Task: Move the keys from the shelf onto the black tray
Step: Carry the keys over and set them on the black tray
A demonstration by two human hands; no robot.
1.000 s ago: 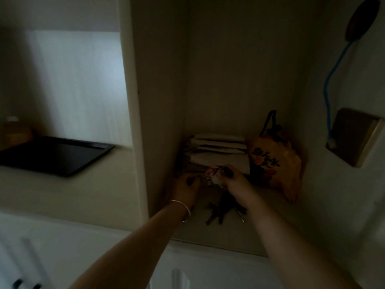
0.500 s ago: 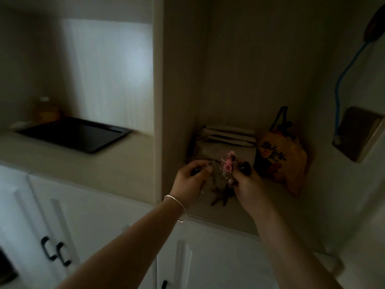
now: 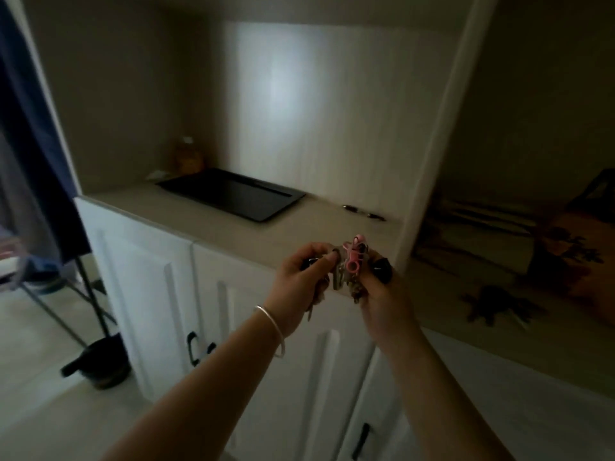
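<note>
Both hands hold a bunch of keys (image 3: 346,277) with a pink clip (image 3: 353,257) in front of the cabinet's edge, out of the right shelf compartment. My left hand (image 3: 304,281) grips the left side of the bunch, with a black fob between its fingers. My right hand (image 3: 382,294) grips the right side and a second black fob (image 3: 382,269). The black tray (image 3: 233,194) lies flat on the counter in the left compartment, behind and left of the hands. A dark cluster of more keys (image 3: 499,304) lies on the right shelf (image 3: 466,314).
A pen (image 3: 364,213) lies on the counter right of the tray. A bottle (image 3: 188,156) stands behind the tray's left corner. An orange bag (image 3: 585,261) and stacked flat items (image 3: 472,217) sit on the right shelf. A vertical divider (image 3: 432,168) separates the compartments. White cabinet doors are below.
Both hands have pulled the key bunch out of the right shelf compartment and leftward, past the divider. The view has swung left, so the tray now sits near the centre.
</note>
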